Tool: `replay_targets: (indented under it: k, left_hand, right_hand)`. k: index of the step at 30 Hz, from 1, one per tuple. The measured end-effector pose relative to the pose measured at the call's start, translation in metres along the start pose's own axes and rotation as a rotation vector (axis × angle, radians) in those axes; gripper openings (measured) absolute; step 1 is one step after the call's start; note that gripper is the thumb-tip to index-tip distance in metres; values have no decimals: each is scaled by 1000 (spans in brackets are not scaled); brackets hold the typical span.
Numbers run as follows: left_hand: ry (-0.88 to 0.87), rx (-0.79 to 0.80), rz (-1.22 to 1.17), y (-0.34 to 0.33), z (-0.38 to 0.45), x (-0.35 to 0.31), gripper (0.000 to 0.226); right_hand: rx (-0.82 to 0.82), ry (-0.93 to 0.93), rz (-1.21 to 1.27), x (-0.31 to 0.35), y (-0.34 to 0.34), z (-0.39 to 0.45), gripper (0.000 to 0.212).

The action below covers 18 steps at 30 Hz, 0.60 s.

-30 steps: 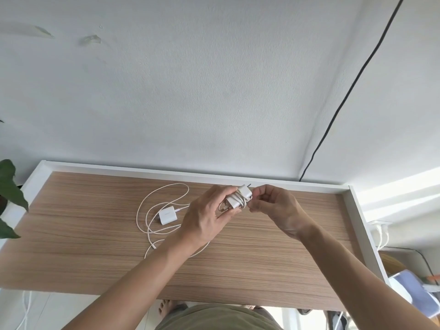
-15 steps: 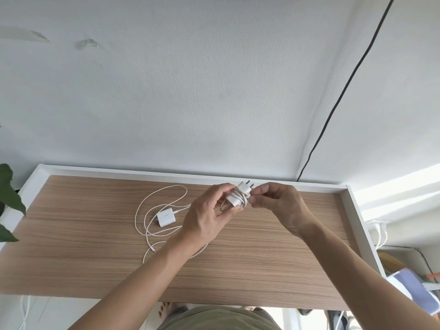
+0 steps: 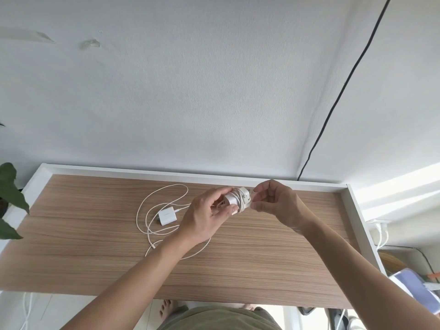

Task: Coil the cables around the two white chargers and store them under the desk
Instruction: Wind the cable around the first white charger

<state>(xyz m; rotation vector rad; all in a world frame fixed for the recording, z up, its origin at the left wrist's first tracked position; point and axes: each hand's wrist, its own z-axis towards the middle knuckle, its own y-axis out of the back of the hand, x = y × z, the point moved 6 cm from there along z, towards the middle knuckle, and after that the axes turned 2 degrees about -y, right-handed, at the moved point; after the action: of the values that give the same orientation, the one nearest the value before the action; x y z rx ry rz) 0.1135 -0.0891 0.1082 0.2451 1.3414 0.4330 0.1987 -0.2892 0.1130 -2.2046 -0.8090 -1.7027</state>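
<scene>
My left hand (image 3: 207, 213) grips a white charger (image 3: 234, 198) with its cable wound around the body, held above the back of the wooden desk (image 3: 95, 258). My right hand (image 3: 276, 202) pinches the cable's end at the charger's right side. A second white charger (image 3: 166, 215) lies flat on the desk to the left, and its loose white cable (image 3: 152, 201) loops around it and trails under my left wrist.
A white rim (image 3: 142, 171) borders the desk at the back and sides. Green plant leaves (image 3: 9, 186) hang at the left edge. A black wire (image 3: 333, 103) runs down the wall corner. White cables and a purple item (image 3: 409, 287) sit beyond the desk's right side.
Both hands stay on the wound charger. It has turned in my left hand so its prongs no longer stick up, and my right hand's fingers have shifted on the cable end.
</scene>
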Motion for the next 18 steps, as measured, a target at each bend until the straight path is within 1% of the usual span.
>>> replay_targets:
  k: [3,5,9,13,16,18]
  left_hand:
    - [130,87,-21,-5,-4,15,50]
    - [203,149,-73,-12,-8,24,57]
    - [373,205,-321,-27,-18,38,40]
    - [428,218,-430,-30,-22,42,30]
    - [461,231,-441,-31,-23,44,33]
    - [469,245,-454,-31,-22,45,30]
  right_hand:
    - [10,15,-86,-6,-5,-2,47]
    - [48,2,-110,-8,-11,-4,48]
    - [94,-3,-184,-14,-19,-9,43]
    - [100,16,-233,-15,-24,-16,43]
    - [96,60,-293,-13,-24,-20,43]
    - [96,85,-338,-9,-25,-22,41]
